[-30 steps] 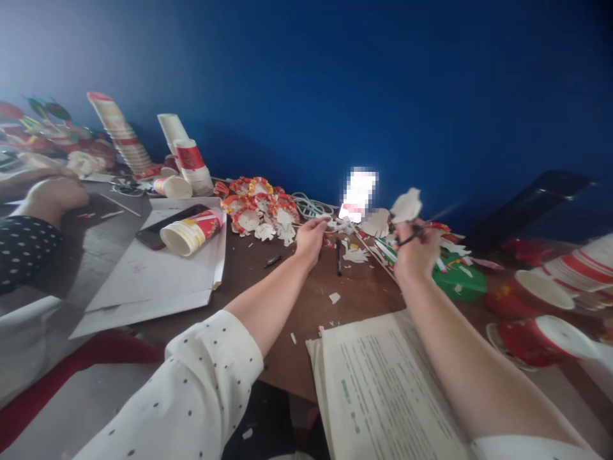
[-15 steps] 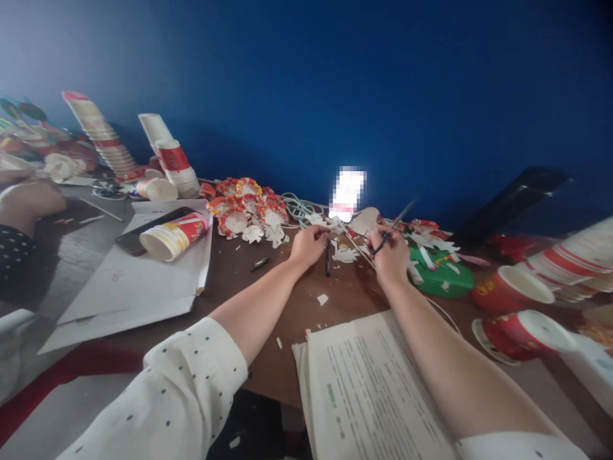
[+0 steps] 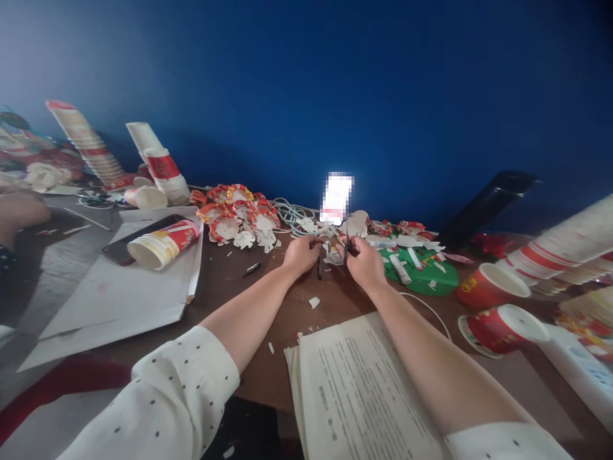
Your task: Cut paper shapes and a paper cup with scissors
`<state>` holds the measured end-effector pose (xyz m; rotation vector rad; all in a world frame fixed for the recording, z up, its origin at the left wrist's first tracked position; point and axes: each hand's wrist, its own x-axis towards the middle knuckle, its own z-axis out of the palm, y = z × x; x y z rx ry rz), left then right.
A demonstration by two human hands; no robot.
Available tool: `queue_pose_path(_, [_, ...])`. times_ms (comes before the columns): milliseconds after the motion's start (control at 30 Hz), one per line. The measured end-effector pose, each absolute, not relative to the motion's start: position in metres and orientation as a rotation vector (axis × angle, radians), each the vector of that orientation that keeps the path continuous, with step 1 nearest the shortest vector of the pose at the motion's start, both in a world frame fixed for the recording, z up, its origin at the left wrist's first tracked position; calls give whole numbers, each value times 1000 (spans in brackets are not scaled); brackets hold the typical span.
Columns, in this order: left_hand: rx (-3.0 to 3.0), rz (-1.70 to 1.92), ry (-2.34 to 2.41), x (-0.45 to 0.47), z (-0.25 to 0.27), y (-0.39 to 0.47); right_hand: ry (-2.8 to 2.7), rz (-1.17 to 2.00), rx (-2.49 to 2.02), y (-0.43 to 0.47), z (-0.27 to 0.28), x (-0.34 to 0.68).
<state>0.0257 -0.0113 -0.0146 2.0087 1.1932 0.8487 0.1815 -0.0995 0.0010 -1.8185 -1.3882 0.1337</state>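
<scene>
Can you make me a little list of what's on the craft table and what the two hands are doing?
Left hand: rests on the brown table, fingers by paper scraps.
Right hand: grips small dark scissors.
Between hands: black pen.
Left side: tipped paper cup on white sheets.
Middle back: pile of red and white cut-outs.
Right side: green disc, red cups.
Front: printed pages.

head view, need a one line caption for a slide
Two bare hands, left hand and right hand, meet over paper scraps on a brown table littered with red paper cups.
</scene>
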Motion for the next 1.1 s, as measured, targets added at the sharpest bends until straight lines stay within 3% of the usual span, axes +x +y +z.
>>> queue_pose_path(167, [2010,848,1258,26,-16,-9,-1324,45,-1858,-98,11,200])
queue_pose_path(433, [2021,783,1247,24,-14,-10,-1595,247,-1718,-90,8,206])
queue_pose_path(833, [2030,803,1309,23,-16,-6,-1878,174,-2375,-74,35,178])
queue_pose_path(1100, [1994,810,1291,23,-18,-4,-1842,364,-2360,-70,32,195])
